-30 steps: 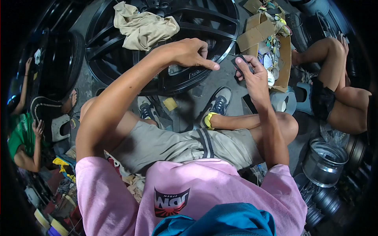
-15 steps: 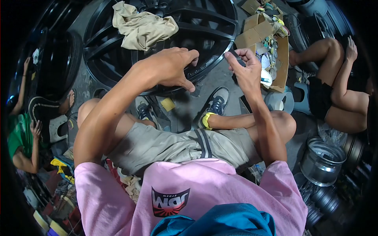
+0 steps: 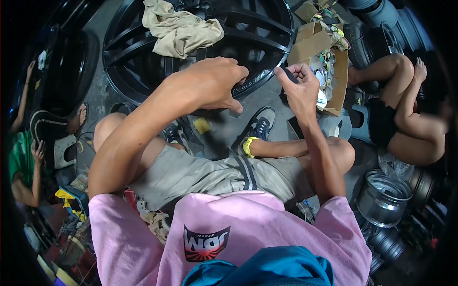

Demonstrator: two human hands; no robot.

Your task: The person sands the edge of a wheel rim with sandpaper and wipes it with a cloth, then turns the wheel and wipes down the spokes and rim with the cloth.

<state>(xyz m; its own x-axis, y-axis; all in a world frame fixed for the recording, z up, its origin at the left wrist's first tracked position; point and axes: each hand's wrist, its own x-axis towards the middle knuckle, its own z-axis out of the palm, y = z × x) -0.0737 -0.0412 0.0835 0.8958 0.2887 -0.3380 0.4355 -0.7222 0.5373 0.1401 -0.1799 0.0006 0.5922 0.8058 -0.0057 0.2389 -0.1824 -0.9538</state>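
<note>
A large black car wheel (image 3: pixel 260 33) with spokes and pale lettering near its rim lies in front of me. My left hand (image 3: pixel 219 83) is over its near edge, thumb and fingers apart with nothing seen between them; I cannot tell whether it touches the rim. In my right hand (image 3: pixel 303 86), right of the rim, a small black block (image 3: pixel 289 75) is pinched between thumb and fingers. A crumpled beige cloth (image 3: pixel 181 31) lies on the spokes.
An open cardboard box (image 3: pixel 341 76) of tape rolls and small items stands at the right. Below it is a grey stool (image 3: pixel 336 125). A silver wheel (image 3: pixel 384 198) sits lower right. People sit at both sides. A yellow square pad (image 3: pixel 202 125) lies between my feet.
The view has shifted slightly, so the wheel and cloth appear a little further right. Both hands keep nearly the same pose, and the block stays in my right hand.
</note>
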